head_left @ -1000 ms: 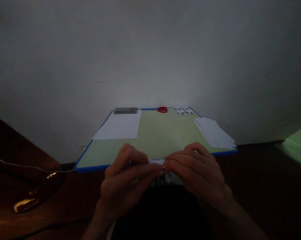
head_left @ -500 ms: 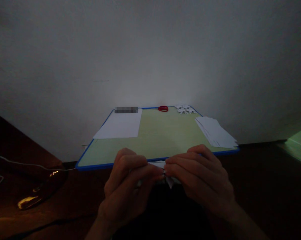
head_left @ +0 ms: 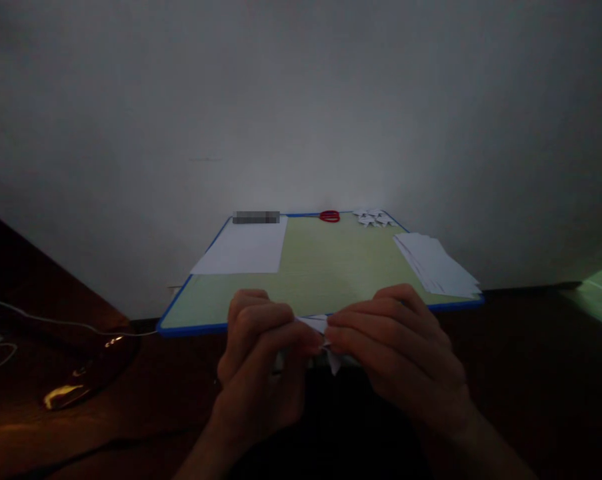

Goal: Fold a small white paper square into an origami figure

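Between my two hands, just in front of the table's near edge, is a small folded piece of white paper. My left hand pinches its left side, fingers curled and thumb underneath. My right hand closes on the other side, its fingertips meeting those of the left near the middle. A pointed flap of the paper hangs below the fingertips, and a flat white part shows above them. Most of the folded paper is hidden behind the fingers.
The pale green table has a blue rim. White sheets lie at left, with more stacked sheets at right. Red-handled scissors lie at the back beside several small folded paper pieces. A wall rises behind; a white cable runs at left.
The view has shifted slightly, so the table sits a little farther right. My left hand has turned slightly around the folded paper; both hands keep their pinch.
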The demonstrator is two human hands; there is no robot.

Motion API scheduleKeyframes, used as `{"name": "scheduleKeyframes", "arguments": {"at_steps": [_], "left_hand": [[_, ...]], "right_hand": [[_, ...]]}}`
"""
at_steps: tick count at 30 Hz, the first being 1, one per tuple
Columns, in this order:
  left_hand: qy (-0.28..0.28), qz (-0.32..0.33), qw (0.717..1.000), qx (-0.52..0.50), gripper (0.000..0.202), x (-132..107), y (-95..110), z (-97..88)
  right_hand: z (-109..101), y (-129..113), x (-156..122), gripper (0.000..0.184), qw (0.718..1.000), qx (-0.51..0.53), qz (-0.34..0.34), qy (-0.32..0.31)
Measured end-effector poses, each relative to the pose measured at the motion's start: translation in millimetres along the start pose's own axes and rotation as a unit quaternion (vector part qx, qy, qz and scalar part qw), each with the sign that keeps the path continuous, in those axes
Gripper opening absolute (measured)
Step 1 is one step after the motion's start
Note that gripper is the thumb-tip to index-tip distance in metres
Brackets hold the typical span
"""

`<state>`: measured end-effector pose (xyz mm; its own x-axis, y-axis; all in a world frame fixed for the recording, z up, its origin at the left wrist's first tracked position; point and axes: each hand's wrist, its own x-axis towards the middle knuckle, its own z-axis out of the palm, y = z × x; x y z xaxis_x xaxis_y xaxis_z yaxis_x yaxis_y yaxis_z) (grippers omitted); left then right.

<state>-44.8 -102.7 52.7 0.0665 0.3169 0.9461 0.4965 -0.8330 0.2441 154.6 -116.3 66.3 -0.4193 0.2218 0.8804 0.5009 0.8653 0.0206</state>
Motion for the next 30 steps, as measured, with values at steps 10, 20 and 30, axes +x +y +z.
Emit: {"name": "scheduleKeyframes", "arguments": {"at_steps": [10,20,30], "left_hand": [[0.007,-0.106,0.970,-0.220,0.002,-6.6,4.7,10.3],[-0.119,-0.087,0.961,-0.236,0.038,-12.1,-9.9,-7.5],[-0.114,-0.036,0.965,-0.233,0.033,-0.5,-3.0,-5.6]], "right_hand": [[11.7,5.1,-5.9,0.056,0.995,0.076,0.049,0.039],[6.6,3.1,-5.4,0.042,0.990,0.110,0.076,0.050],[7.3,-0.7,-6.0,0.043,0.982,0.151,0.096,0.061]]}}
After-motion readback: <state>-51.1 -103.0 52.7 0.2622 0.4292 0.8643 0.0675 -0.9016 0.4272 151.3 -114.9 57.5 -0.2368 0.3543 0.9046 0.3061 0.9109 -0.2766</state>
